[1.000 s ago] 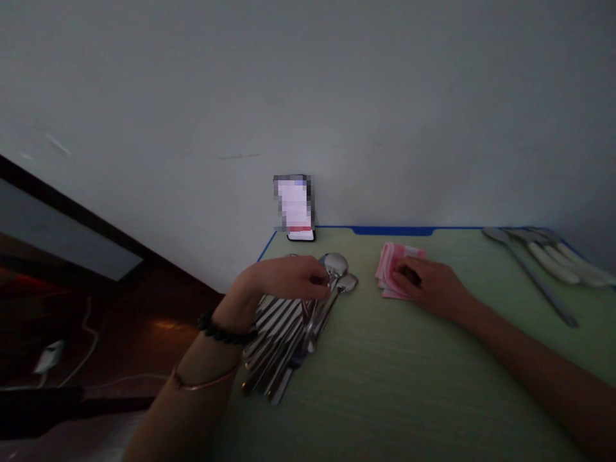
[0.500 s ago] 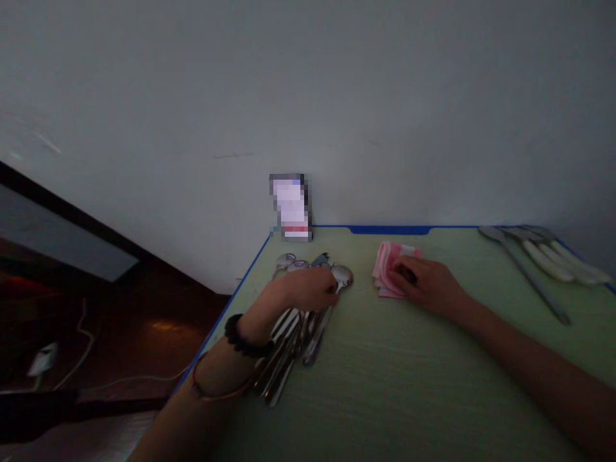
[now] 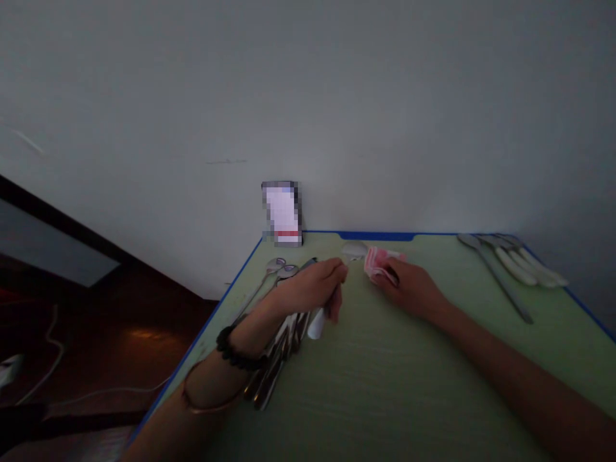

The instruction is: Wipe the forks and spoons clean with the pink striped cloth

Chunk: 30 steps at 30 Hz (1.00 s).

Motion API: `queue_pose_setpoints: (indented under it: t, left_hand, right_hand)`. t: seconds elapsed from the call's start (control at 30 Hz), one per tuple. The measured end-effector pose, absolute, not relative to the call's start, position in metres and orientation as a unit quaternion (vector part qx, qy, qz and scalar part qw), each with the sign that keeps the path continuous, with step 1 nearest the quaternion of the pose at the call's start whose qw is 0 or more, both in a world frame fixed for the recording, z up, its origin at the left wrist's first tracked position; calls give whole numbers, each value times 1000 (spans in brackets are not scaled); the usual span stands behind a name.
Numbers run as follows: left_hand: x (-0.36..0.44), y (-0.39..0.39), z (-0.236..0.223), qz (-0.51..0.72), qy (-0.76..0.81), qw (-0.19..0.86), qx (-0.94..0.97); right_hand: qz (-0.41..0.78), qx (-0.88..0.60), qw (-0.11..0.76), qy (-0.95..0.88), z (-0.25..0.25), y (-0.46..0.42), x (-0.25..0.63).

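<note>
My left hand (image 3: 315, 285) is closed around the middle of a metal spoon (image 3: 355, 250). The spoon's bowl points up and to the right, and its handle end sticks out below my fingers. In my right hand (image 3: 409, 285) is a folded pink and white cloth (image 3: 378, 262), pinched beside the spoon's bowl; whether cloth and bowl touch I cannot tell. Under my left wrist lies a bunch of metal cutlery (image 3: 276, 366) with shiny handles, partly hidden. Two spoon bowls (image 3: 287, 271) show beyond that hand.
A phone with a blurred screen (image 3: 283, 215) leans on the wall at the table's back left corner. Several utensils, some with pale handles (image 3: 517, 266), lie at the right edge. The green table (image 3: 385, 385) has a blue rim; cables hang on the left.
My left hand has lifted a spoon from the bunch and brought its bowl up by the cloth. My right hand has shifted slightly left with the cloth. The view has turned a little.
</note>
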<state>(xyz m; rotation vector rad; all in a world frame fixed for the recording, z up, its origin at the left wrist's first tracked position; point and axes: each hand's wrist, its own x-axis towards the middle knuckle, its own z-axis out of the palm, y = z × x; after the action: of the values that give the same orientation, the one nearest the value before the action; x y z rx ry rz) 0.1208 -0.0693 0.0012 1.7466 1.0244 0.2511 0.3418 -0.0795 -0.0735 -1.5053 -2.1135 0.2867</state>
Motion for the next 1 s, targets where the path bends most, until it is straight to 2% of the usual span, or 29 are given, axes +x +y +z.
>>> queue_pose_setpoints:
  t: [0.07,0.2,0.33,0.43,0.63,1.0]
  left_hand:
    - [132,-76,-7,215,438,628,606]
    - [155,-95,-24,253,430,686,530]
    - [171,-118,-36,303,426,715,464]
    - [176,-129,-42,341,426,717,433]
    - [181,-133,-52,465,401,707,351]
    - [180,-143,-63,401,377,755,357]
  right_hand:
    - [163,-565,339,-734,-74,-78,347]
    - [245,-573,467,-628,-71,-74,359]
    - [290,-554,534,-569,-70,-73,369]
    - [330,-535,536,-563,-72,-78,374]
    - [376,-508,461,-623,-75,-88,372]
    - [420,-483,447,-624,-76,-79,379]
